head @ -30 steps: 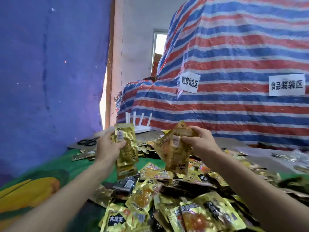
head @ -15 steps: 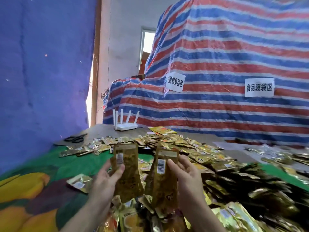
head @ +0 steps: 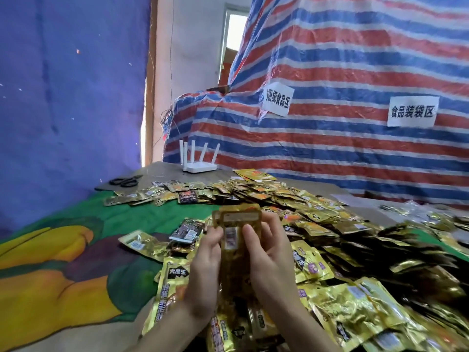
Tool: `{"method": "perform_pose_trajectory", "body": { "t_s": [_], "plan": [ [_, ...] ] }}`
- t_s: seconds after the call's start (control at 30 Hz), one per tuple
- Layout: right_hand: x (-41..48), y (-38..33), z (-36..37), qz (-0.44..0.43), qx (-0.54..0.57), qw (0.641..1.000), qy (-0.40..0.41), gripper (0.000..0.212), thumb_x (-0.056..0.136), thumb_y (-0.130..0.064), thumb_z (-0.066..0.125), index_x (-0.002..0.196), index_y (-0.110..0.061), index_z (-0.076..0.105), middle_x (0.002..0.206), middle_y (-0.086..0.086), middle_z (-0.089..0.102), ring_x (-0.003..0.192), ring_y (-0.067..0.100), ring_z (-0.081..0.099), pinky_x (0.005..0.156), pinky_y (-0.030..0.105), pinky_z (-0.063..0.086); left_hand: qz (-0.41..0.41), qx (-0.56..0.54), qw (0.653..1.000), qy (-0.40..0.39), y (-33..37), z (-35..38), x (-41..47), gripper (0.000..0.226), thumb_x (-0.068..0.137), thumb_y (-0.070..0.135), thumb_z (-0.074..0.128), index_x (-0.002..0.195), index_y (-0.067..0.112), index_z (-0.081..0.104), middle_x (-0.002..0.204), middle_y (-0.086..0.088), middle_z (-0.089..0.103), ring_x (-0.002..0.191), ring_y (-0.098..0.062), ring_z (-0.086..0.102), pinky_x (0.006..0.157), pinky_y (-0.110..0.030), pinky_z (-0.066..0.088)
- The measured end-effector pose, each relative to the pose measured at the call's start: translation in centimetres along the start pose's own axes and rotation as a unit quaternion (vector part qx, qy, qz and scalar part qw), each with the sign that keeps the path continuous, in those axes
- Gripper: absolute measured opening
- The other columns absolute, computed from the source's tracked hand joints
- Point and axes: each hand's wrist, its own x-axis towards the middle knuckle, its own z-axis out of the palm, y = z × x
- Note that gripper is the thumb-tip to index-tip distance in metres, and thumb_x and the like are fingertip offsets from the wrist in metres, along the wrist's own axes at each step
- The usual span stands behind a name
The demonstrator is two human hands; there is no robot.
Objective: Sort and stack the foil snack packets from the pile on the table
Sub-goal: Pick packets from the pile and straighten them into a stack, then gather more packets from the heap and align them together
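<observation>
Gold foil packets lay heaped in a pile (head: pixel 317 224) across the bench (head: pixel 162 171). Over its near edge the left hand (head: pixel 203 270) and right hand (head: pixel 269 257), each carrying its own bundle half a second before, had met. Their fingers gripped one merged upright stack (head: pixel 237 250). One stack had likely grown, but most of the pile was unsorted.

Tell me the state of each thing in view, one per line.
Held packets: upright, stacked together between both hands.
Left hand: grips their left edge.
Right hand: grips their right edge.
Pile: loose, unsorted, spread over the table.
Scissors: lying flat, untouched.
Router: standing, antennas up.
</observation>
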Motion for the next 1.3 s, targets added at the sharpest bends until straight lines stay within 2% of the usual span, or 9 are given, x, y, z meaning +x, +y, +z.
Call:
{"method": "perform_pose_trajectory", "body": {
  "t_s": [0.2, 0.33, 0.57, 0.7, 0.8, 0.9, 1.03, 1.2, 1.3],
  "plan": [
    [-0.5, 0.7, 0.1, -0.018, 0.007, 1.000, -0.017, 0.053, 0.100, 0.004, 0.051, 0.129, -0.039, 0.060, 0.113, -0.012, 0.071, 0.108, 0.009, 0.068, 0.084, 0.024, 0.057, -0.017, 0.170, 0.985, -0.017, -0.6, -0.8, 0.0, 0.069, 0.081, 0.033, 0.056, 0.145, 0.033, 0.030, 0.105, 0.013, 0.073, 0.103, -0.009, 0.069, 0.085, -0.031, 0.057],
    [-0.4, 0.6, 0.3, 0.000, 0.018, 1.000, -0.009, 0.039, 0.100, 0.003, 0.051, 0.103, -0.032, 0.068, 0.097, -0.005, 0.073, 0.091, 0.012, 0.071, 0.071, 0.022, 0.057, 0.033, 0.168, 0.985, -0.008, -0.6, -0.8, 0.0, 0.058, 0.081, 0.026, 0.068, 0.135, 0.027, 0.046, 0.110, 0.006, 0.073, 0.105, -0.014, 0.070, 0.081, -0.026, 0.056],
    [-0.3, -0.5, -0.5, 0.038, 0.134, 0.990, 0.016, 0.025, 0.090, -0.010, 0.055, 0.114, -0.004, 0.060, 0.105, 0.021, 0.070, 0.096, 0.033, 0.069, 0.083, 0.044, 0.059, 0.051, 0.136, 0.989, -0.012, 0.0, 0.5, -0.1, 0.041, 0.071, 0.027, 0.082, 0.107, 0.039, 0.068, 0.106, -0.004, 0.075, 0.099, -0.021, 0.073, 0.078, -0.028, 0.058],
    [-0.3, -0.9, -1.0, 0.014, 0.111, 0.994, 0.009, 0.038, 0.092, -0.002, 0.052, 0.126, -0.018, 0.056, 0.112, 0.024, 0.066, 0.103, 0.036, 0.066, 0.082, 0.036, 0.060, 0.009, 0.179, 0.984, -0.020, 0.8, 1.0, 0.1, 0.025, 0.074, 0.026, 0.084, 0.095, 0.035, 0.076, 0.097, -0.003, 0.078, 0.092, -0.021, 0.074, 0.071, -0.024, 0.057],
    [0.2, -1.4, -1.6, -0.048, 0.028, 0.998, -0.001, 0.062, 0.094, 0.004, 0.045, 0.134, -0.043, 0.054, 0.121, 0.006, 0.067, 0.108, 0.023, 0.067, 0.086, 0.032, 0.058, 0.020, 0.241, 0.970, -0.030, 1.5, 1.3, 1.3, 0.028, 0.080, 0.006, 0.081, 0.103, 0.019, 0.072, 0.092, -0.002, 0.078, 0.088, -0.019, 0.074, 0.069, -0.021, 0.055],
    [0.1, -1.9, -2.6, -0.078, -0.070, 0.994, 0.000, 0.055, 0.092, 0.001, 0.042, 0.125, -0.039, 0.060, 0.116, -0.020, 0.066, 0.108, 0.009, 0.065, 0.086, 0.025, 0.056, 0.048, 0.296, 0.953, -0.039, 1.9, 2.2, 2.1, 0.033, 0.079, 0.000, 0.078, 0.106, 0.017, 0.069, 0.091, 0.000, 0.077, 0.085, -0.016, 0.073, 0.071, -0.021, 0.055],
    [-1.0, -3.4, -5.2, -0.062, -0.193, 0.979, -0.017, 0.058, 0.092, -0.001, 0.051, 0.134, -0.041, 0.055, 0.129, -0.014, 0.057, 0.121, 0.008, 0.056, 0.101, 0.043, 0.052, 0.155, 0.407, 0.900, -0.035, 0.7, 2.6, 1.5, 0.042, 0.081, 0.006, 0.077, 0.107, 0.034, 0.060, 0.084, 0.009, 0.072, 0.077, -0.005, 0.068, 0.066, -0.019, 0.052],
    [-3.0, -6.3, -12.0, -0.094, -0.332, 0.938, 0.031, 0.032, 0.091, -0.007, 0.061, 0.116, -0.027, 0.064, 0.118, -0.008, 0.061, 0.108, -0.001, 0.058, 0.089, 0.016, 0.048, 0.256, 0.480, 0.839, -0.026, -1.5, 1.9, -0.1, 0.041, 0.087, 0.011, 0.075, 0.113, 0.030, 0.049, 0.079, 0.003, 0.068, 0.063, -0.011, 0.066, 0.054, -0.028, 0.056],
    [-3.9, -8.4, -18.2, -0.063, -0.482, 0.867, 0.107, 0.021, 0.091, -0.008, 0.062, 0.108, -0.020, 0.068, 0.107, -0.006, 0.064, 0.097, 0.008, 0.061, 0.084, 0.024, 0.051, 0.314, 0.515, 0.796, -0.056, -1.5, 2.0, -0.6, 0.028, 0.093, 0.015, 0.067, 0.113, 0.023, 0.049, 0.080, -0.005, 0.066, 0.059, -0.022, 0.063, 0.048, -0.036, 0.054]
  ]
}}
